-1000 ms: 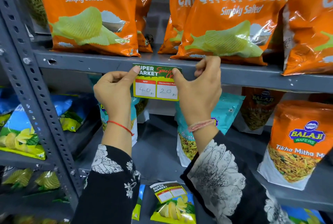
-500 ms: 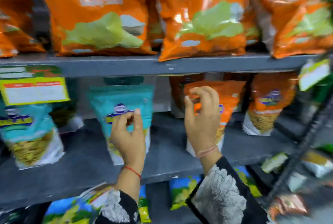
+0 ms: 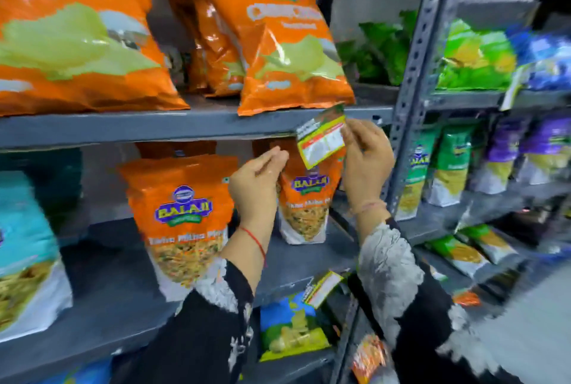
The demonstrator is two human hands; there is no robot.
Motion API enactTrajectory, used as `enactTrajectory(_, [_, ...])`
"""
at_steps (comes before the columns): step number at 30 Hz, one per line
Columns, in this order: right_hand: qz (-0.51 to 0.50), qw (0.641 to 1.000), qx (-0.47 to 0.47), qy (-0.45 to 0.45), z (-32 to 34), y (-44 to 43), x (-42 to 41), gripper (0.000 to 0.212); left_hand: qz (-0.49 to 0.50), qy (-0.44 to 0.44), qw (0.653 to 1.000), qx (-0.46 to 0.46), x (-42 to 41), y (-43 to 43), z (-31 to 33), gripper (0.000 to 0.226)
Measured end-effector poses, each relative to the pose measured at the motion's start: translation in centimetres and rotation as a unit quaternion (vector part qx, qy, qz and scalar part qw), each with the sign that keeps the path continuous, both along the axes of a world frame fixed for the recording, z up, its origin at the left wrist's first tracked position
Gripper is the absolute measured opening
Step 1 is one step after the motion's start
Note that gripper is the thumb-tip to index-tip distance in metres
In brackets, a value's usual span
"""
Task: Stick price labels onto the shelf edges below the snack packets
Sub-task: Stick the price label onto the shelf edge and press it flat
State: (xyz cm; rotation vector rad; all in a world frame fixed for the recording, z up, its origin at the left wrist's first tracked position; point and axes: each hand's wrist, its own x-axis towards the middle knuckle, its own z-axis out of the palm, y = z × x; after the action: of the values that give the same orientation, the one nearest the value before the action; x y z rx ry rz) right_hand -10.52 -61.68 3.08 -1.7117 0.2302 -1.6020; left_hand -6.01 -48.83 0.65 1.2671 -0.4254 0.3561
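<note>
right hand [image 3: 366, 156] grip clamped on price label [image 3: 321, 138], tilted, just below shelf edge [image 3: 154, 128]; left hand [image 3: 255, 179] nearby, fingers loosely together, empty.

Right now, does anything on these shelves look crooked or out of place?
Yes. The price label in the right hand sits tilted, its top corner overlapping the shelf edge, not squared along it. Another label on the lower shelf edge also hangs askew. The left hand holds nothing visible.
</note>
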Motion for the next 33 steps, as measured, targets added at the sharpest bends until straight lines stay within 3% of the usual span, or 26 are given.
enactTrajectory(4, [0.056, 0.996, 0.048, 0.058, 2.0, -3.3, 1.8, 0.018, 0.049, 0.030, 0.998, 0.008, -0.2, -3.9, 1.6, 0.030])
enactTrajectory(10, [0.093, 0.990, 0.047, 0.091, 3.3, -4.7, 3.5, 0.013, 0.154, 0.021, 0.988, 0.022, -0.2, -4.9, 2.6, 0.019])
enactTrajectory(16, [0.128, 0.992, 0.009, 0.003, 2.3, -4.9, 2.3, 0.012, 0.138, -0.029, 0.990, 0.023, -1.7, -4.7, 1.1, 0.010])
enactTrajectory(20, [0.150, 0.985, 0.083, -0.014, 0.8, -5.0, 1.5, 0.025, 0.120, -0.048, 0.992, -0.008, -2.1, -4.2, 0.1, 0.011])
enactTrajectory(26, [0.170, 0.970, 0.174, -0.006, 1.1, -4.4, 2.2, 0.026, 0.190, -0.095, 0.976, 0.057, 0.1, -3.5, 3.3, 0.017])
enactTrajectory(33, [0.163, 0.969, 0.183, 0.005, 1.7, -3.7, 3.0, 0.020, 0.246, -0.110, 0.959, 0.091, 1.3, -3.5, 3.7, 0.019])
